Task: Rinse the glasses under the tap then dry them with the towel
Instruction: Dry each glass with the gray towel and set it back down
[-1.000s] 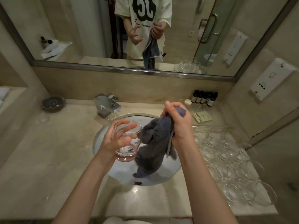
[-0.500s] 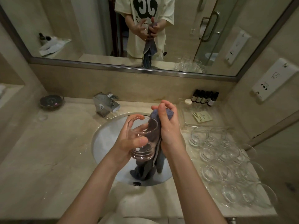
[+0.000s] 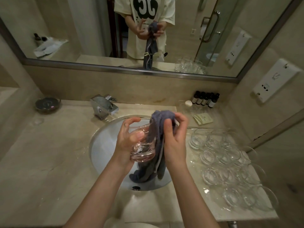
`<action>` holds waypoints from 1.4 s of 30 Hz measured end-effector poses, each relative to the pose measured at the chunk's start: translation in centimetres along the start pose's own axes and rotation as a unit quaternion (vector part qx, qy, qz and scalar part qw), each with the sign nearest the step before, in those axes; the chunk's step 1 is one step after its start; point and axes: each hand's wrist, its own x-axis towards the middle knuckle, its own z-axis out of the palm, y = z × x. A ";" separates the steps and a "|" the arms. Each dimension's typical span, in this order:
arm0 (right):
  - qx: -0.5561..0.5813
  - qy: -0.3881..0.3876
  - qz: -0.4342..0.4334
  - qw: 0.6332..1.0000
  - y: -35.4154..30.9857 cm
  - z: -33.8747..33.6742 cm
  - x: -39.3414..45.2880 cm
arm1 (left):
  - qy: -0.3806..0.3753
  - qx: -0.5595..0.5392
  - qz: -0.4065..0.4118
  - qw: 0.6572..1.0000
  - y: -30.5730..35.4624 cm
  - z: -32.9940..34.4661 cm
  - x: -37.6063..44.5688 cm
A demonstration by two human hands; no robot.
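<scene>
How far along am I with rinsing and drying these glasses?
Done: no water runs from the tap, so this glass's rinse looks finished. In hand: the left hand grips the glass over the sink while the right hand holds the grey towel against its rim. Left: I cannot tell which of the glasses on the counter are already dried.

The towel hides the glass's right side.

Glass and towel over sink; tap behind, glasses right.
</scene>
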 end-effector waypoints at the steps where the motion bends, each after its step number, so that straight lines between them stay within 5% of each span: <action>1: -0.025 -0.012 -0.012 1.000 0.1 0.1 -0.4 | 0.006 -0.014 0.003 1.000 0.0 0.1 0.0; 5: -0.008 -0.060 0.001 0.998 0.6 0.8 -0.9 | 0.002 -0.009 0.002 1.000 0.4 0.7 0.0; 15: 0.020 -0.003 -0.038 0.999 -1.2 1.5 -1.5 | 0.121 0.020 -0.001 0.992 0.8 0.4 0.8; 20: 0.047 0.011 -0.030 0.998 -1.9 2.6 -1.0 | 0.071 0.049 0.029 0.996 0.6 1.8 0.2; 26: 0.153 0.026 0.109 0.982 -1.3 2.0 0.0 | -0.021 0.127 0.043 0.991 1.0 2.9 -0.3; 33: 0.135 0.068 0.068 0.986 -1.1 1.5 -0.3 | 0.136 0.280 0.087 0.946 1.1 2.6 0.1; 37: 0.116 0.070 0.054 0.989 -0.9 1.8 -0.7 | 0.130 0.350 0.106 0.922 1.1 3.2 -0.5; 42: 0.127 0.069 0.067 0.987 -1.1 1.5 0.0 | 0.111 0.279 0.055 0.952 1.4 2.7 -0.6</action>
